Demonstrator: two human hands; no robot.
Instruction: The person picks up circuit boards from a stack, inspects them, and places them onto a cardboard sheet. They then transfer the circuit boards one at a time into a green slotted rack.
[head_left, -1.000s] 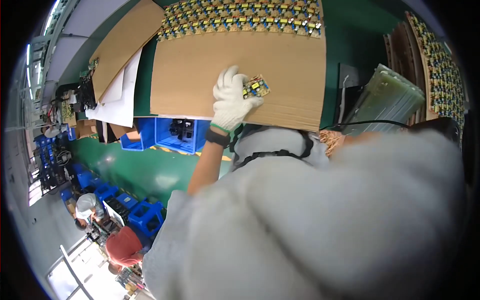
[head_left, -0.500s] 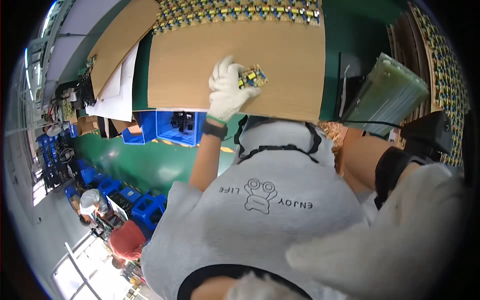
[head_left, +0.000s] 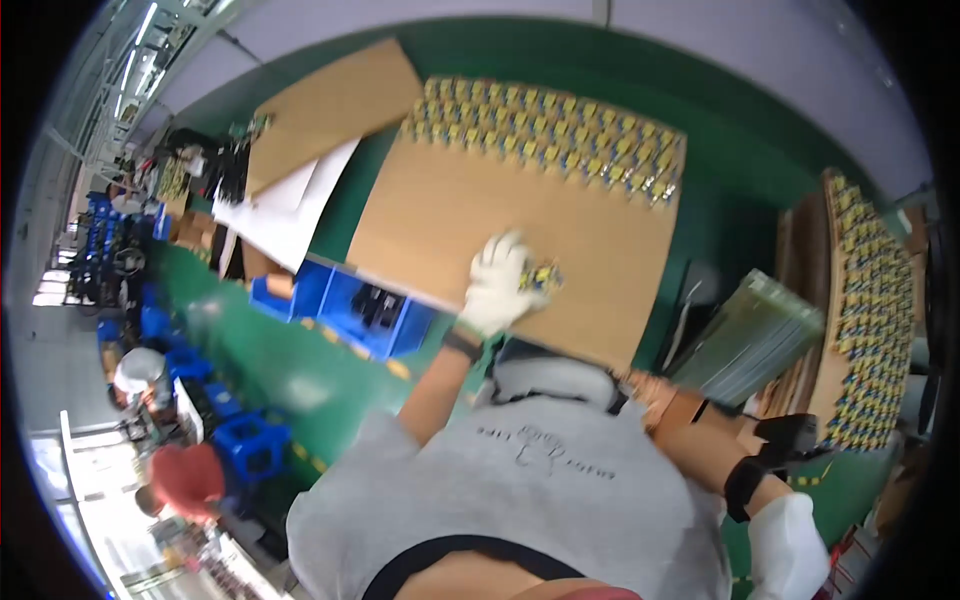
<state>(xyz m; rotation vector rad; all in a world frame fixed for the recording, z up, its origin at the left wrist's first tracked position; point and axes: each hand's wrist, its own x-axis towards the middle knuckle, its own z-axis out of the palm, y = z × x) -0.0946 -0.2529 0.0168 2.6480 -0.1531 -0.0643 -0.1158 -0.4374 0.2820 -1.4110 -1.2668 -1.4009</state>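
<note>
My left hand (head_left: pixel 497 284), in a white knit glove, rests on a brown cardboard sheet (head_left: pixel 430 225) near its front edge. Between its thumb and forefinger it holds a small circuit board (head_left: pixel 541 278) with yellow and blue parts. The other fingers reach out over the cardboard. Off to the lower right is my right hand (head_left: pixel 790 548), also gloved, beside my body and away from the table; its fingers are not clear. Several rows of similar circuit boards (head_left: pixel 545 125) cover the far part of the sheet.
At right stand a translucent greenish stack (head_left: pixel 752 335) and a cardboard-backed panel of boards (head_left: pixel 872 320). Blue bins (head_left: pixel 405 328) hang below the table's left front. White sheets (head_left: pixel 290 215) and another cardboard piece (head_left: pixel 335 110) lie left. Two people work at lower left.
My view has tilted, showing more of the table's far side. My right hand has gone from close in front of the camera to the lower right. The left stays at the circuit board.
</note>
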